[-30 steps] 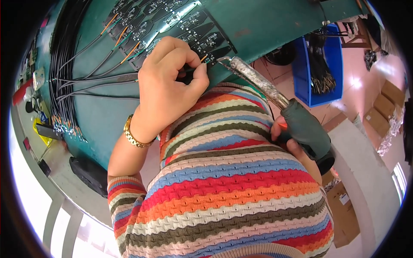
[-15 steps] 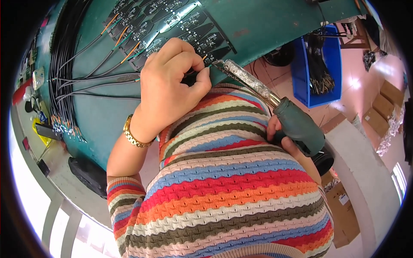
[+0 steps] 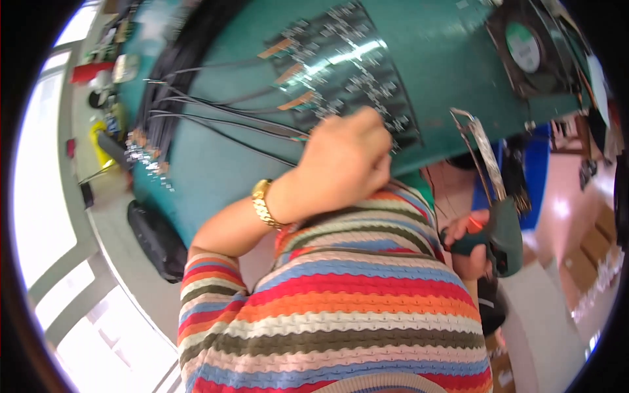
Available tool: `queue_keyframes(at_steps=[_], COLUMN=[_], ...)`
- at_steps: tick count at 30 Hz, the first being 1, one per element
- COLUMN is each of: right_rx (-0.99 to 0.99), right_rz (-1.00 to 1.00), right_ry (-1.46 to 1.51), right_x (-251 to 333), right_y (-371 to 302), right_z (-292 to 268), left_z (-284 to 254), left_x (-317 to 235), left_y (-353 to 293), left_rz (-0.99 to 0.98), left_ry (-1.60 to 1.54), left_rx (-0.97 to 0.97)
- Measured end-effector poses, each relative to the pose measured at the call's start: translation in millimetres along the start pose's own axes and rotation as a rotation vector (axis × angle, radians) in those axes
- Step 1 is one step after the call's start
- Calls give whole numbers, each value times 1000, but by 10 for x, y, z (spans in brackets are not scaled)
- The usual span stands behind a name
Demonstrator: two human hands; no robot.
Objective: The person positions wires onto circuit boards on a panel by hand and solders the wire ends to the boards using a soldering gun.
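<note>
The soldering iron (image 3: 491, 165) has come away from the fingertips of the left hand (image 3: 346, 157): its bent tip, close beside them half a second ago, now hangs well apart, toward 2 o'clock of that hand. The barrel, which slanted toward 10 o'clock, now points nearer 11, and it crosses in front of the blue bin (image 3: 541, 167). The right hand (image 3: 468, 243) has shifted with the handle toward 4 o'clock. The left hand's finger-and-thumb ring has closed up, blurred. The whole view has swung: the circuit boards (image 3: 357, 75) have gone from about 11 to 12 o'clock, and a fan (image 3: 524, 47) has appeared at 2 o'clock.
</note>
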State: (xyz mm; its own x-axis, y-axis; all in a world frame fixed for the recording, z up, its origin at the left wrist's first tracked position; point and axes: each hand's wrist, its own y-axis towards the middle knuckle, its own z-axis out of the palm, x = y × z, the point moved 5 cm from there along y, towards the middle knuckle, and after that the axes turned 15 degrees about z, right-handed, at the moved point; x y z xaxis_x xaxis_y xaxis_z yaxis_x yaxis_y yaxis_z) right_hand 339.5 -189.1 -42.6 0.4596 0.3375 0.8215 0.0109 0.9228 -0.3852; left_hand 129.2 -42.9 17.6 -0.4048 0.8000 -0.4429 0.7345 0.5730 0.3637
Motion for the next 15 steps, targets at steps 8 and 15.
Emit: queue_keyframes(at_steps=[8, 15], right_rx=[68, 47], right_rz=[-23, 6], right_ry=[-65, -20], right_x=[-31, -148], right_y=[93, 124], right_z=[29, 40], left_z=[-891, -884], left_x=[1829, 2335], left_y=[200, 211], left_rz=[-327, -234], left_ry=[1053, 789], left_rx=[-100, -104])
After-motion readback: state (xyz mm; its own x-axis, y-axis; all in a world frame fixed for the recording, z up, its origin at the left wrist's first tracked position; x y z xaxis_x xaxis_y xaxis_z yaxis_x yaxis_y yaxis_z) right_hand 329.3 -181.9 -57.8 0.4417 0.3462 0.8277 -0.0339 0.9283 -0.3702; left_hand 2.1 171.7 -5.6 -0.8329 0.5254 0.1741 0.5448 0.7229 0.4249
